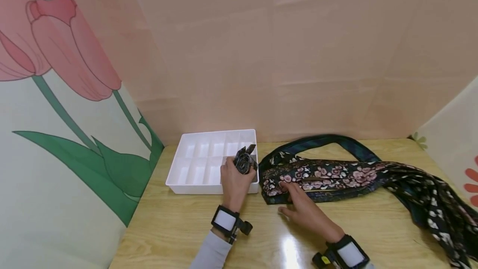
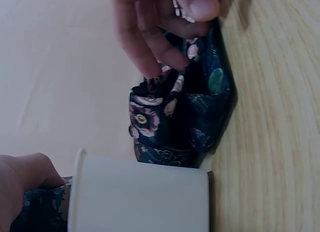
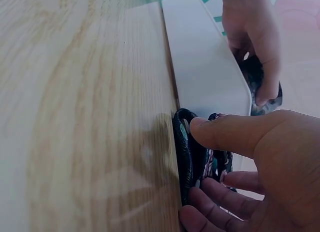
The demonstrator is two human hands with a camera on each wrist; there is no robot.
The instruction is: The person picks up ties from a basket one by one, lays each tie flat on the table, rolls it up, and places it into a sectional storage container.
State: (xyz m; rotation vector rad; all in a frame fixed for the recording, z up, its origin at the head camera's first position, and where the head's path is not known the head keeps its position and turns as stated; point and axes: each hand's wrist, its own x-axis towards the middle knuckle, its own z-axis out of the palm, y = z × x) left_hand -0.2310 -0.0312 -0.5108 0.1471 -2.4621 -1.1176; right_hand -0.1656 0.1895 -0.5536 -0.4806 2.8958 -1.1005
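In the head view my left hand (image 1: 236, 182) grips a dark patterned necktie rolled into a coil (image 1: 244, 162), over the right end of a white divided box (image 1: 209, 189). A loose end of the coil sticks up past the fingers. In the left wrist view part of that rolled necktie (image 2: 44, 207) shows behind the box wall. My right hand (image 1: 309, 214) reaches over the near end of a pile of floral neckties (image 1: 328, 174), its fingers spread and loosely bent. From the right wrist, the thumb and fingers are right at the folded dark fabric (image 3: 184, 154).
The box has two rows of compartments, and its right side stands close to the neckties' ends. A dark green necktie (image 1: 336, 138) loops behind the pile. The fabric trails off the right front of the wooden table (image 1: 261, 244). A pinkish backdrop (image 1: 298, 53) rises behind.
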